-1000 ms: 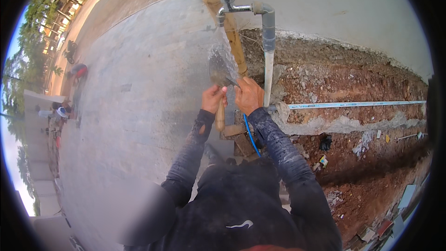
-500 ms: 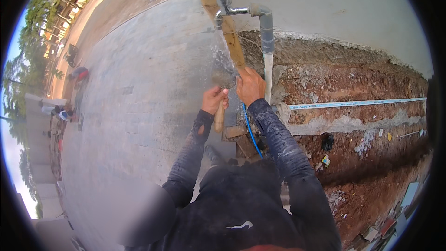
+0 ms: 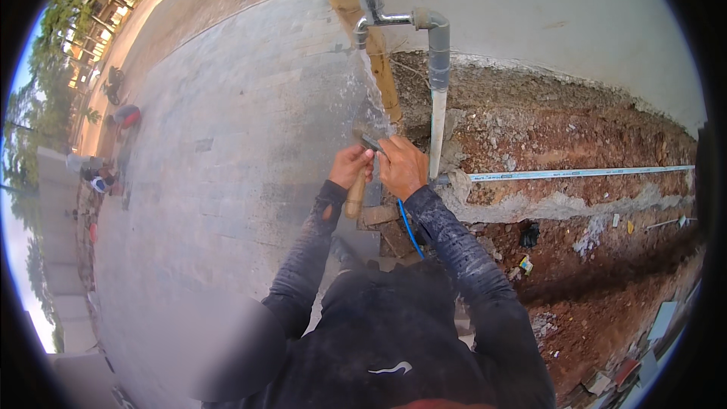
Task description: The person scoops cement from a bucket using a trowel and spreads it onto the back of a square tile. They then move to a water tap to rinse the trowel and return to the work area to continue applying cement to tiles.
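Note:
Under a running metal tap (image 3: 371, 9), both of my hands are on a small trowel with a wooden handle (image 3: 354, 198). My left hand (image 3: 349, 166) is closed around it near the top of the handle, which points down toward me. My right hand (image 3: 404, 166) has its fingers curled against the dark metal blade (image 3: 369, 142), which shows as a narrow, tilted strip. Part of the blade is hidden by the fingers. Splashing water (image 3: 369, 95) falls from the spout just beyond my hands.
A grey and white pipe (image 3: 438, 68) carries the tap beside a wooden post (image 3: 388, 87). At right, a pale blue pipe (image 3: 575, 174) lies along dug red soil (image 3: 575, 132). A blue hose (image 3: 410, 229) and bricks (image 3: 379, 216) lie near my feet. People crouch on the paving far left.
The blade has turned from broad side showing to nearly edge-on. My right hand has shifted slightly left and down, closer to my left hand, onto the blade.

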